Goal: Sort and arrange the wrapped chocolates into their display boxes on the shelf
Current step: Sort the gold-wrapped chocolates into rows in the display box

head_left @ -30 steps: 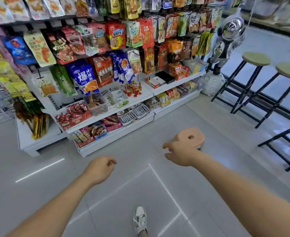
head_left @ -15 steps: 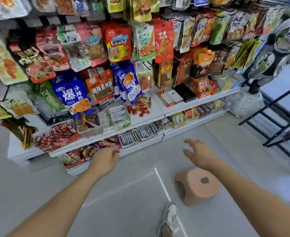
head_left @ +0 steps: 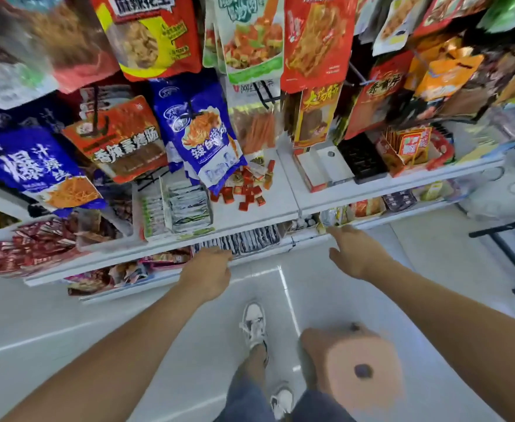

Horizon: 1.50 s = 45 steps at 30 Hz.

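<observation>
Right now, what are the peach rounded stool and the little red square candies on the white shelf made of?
Peach rounded stool: probably moulded plastic, matte; one even colour, soft edges, a hole in the top, though blurred. Little red square candies: wrapped in what looks like glossy foil or film; crisp edges, printed patches. What is inside is hidden.
</observation>
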{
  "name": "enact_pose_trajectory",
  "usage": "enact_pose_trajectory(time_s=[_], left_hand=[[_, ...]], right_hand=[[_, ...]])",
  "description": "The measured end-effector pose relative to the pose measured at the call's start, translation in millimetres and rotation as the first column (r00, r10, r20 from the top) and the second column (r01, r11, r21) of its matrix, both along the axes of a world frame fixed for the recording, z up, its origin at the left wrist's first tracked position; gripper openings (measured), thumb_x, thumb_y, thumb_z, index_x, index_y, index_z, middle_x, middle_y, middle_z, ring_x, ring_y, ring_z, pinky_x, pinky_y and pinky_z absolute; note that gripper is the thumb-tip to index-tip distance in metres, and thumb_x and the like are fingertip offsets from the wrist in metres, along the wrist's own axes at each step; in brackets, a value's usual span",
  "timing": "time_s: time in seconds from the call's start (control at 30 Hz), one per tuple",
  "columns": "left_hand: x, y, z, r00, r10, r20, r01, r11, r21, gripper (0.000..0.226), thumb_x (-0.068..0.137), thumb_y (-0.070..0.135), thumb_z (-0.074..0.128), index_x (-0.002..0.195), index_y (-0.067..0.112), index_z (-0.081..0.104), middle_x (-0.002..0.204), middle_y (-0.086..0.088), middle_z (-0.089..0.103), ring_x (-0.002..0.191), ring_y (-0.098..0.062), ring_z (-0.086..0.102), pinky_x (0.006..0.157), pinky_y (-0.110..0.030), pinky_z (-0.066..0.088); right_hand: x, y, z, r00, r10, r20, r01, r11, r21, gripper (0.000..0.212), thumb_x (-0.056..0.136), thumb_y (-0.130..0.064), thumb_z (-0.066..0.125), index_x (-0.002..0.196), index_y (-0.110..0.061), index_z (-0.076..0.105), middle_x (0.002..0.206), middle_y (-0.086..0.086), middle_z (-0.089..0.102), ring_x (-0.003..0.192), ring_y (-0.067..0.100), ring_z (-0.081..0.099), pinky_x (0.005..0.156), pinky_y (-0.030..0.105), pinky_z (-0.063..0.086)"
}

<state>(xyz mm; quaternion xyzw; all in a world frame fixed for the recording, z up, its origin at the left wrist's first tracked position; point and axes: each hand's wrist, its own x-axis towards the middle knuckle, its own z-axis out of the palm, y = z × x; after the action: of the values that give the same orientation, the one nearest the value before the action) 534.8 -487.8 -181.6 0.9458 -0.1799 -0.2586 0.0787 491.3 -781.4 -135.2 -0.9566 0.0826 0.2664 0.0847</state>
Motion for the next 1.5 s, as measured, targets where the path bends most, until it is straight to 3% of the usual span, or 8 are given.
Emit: enact_pose_trajectory(time_s=[0.5,0.67,0.8,0.97,1.1,1.23,1.37,1.5], left_hand=[[130,-129,-90,0.981,0.102,0.164,-0.124,0.983,0.133,0.044,0.087,0.017,0.054,0.130,0.019,0.048,0.131,-0.006,0.046,0.122,-0.026,0.040,0.090,-0.038,0.043],[155,-180,-138,0.957,0.160,0.241,-0.200,0.968,0.152,0.044,0.089,0.019,0.050,0.132,0.022,0.045,0.140,-0.008,0.037,0.131,-0.028,0.029,0.093,-0.043,0.039],[161,-202,-189,0.917,0.273,0.289,-0.306,0.949,0.072,0.052,0.093,0.037,0.042,0.143,0.032,0.030,0.153,-0.004,0.020,0.139,-0.026,0.016,0.106,-0.053,0.029],[175,-201,-254,0.840,0.438,0.319,-0.471,0.882,0.029,0.061,0.092,0.056,0.035,0.147,0.041,0.010,0.159,0.001,0.001,0.145,-0.028,-0.001,0.107,-0.067,0.016],[187,-207,-289,0.781,0.491,0.387,-0.521,0.853,-0.030,0.061,0.092,0.058,0.031,0.146,0.045,0.006,0.160,0.002,-0.012,0.146,-0.030,-0.004,0.107,-0.068,0.013],[192,-219,-300,0.709,0.533,0.463,-0.556,0.825,-0.099,0.058,0.094,0.052,0.032,0.147,0.040,0.011,0.161,-0.001,-0.003,0.145,-0.029,0.003,0.107,-0.068,0.012],[182,-229,-300,0.648,0.514,0.562,-0.533,0.833,-0.147,0.055,0.091,0.041,0.042,0.143,0.027,0.030,0.159,-0.006,0.012,0.145,-0.028,0.009,0.109,-0.063,0.015],[168,-257,-285,0.611,0.517,0.600,-0.373,0.856,-0.358,0.051,0.085,0.030,0.050,0.130,0.007,0.049,0.141,-0.017,0.041,0.126,-0.037,0.039,0.104,-0.047,0.035]], right_hand=[[196,-78,-120,0.966,0.248,0.073,-0.252,0.966,0.054,0.056,0.093,-0.035,0.047,0.145,-0.026,0.028,0.142,0.006,0.038,0.126,0.032,0.040,0.096,0.045,0.045],[234,-124,-173,0.960,0.279,0.016,-0.279,0.960,0.015,0.073,0.089,-0.055,0.046,0.150,-0.035,0.011,0.157,0.000,0.014,0.143,0.029,0.014,0.107,0.051,0.035],[242,-139,-221,0.982,0.187,0.008,-0.186,0.982,-0.039,0.087,0.078,-0.077,0.043,0.146,-0.048,-0.003,0.160,-0.009,-0.007,0.146,0.032,-0.004,0.109,0.058,0.028],[257,-142,-281,0.982,0.114,0.150,-0.114,0.993,-0.013,0.092,0.070,-0.088,0.036,0.141,-0.054,-0.011,0.158,-0.010,-0.016,0.146,0.037,-0.010,0.108,0.065,0.018],[255,-152,-309,0.921,0.136,0.364,-0.147,0.989,0.002,0.076,0.080,-0.069,0.048,0.140,-0.049,0.006,0.157,-0.003,0.004,0.139,0.039,0.013,0.100,0.057,0.036],[250,-158,-326,0.812,0.185,0.554,-0.237,0.971,0.023,0.070,0.082,-0.053,0.056,0.142,-0.037,0.023,0.151,0.003,0.025,0.130,0.037,0.032,0.098,0.049,0.043],[237,-159,-328,0.734,0.204,0.647,-0.339,0.936,0.090,0.080,0.081,-0.059,0.058,0.147,-0.028,0.026,0.154,0.008,0.024,0.133,0.035,0.034,0.103,0.044,0.040],[222,-159,-320,0.751,0.196,0.630,-0.358,0.923,0.139,0.087,0.077,-0.064,0.060,0.147,-0.028,0.024,0.152,0.011,0.021,0.126,0.037,0.041,0.096,0.043,0.045]])
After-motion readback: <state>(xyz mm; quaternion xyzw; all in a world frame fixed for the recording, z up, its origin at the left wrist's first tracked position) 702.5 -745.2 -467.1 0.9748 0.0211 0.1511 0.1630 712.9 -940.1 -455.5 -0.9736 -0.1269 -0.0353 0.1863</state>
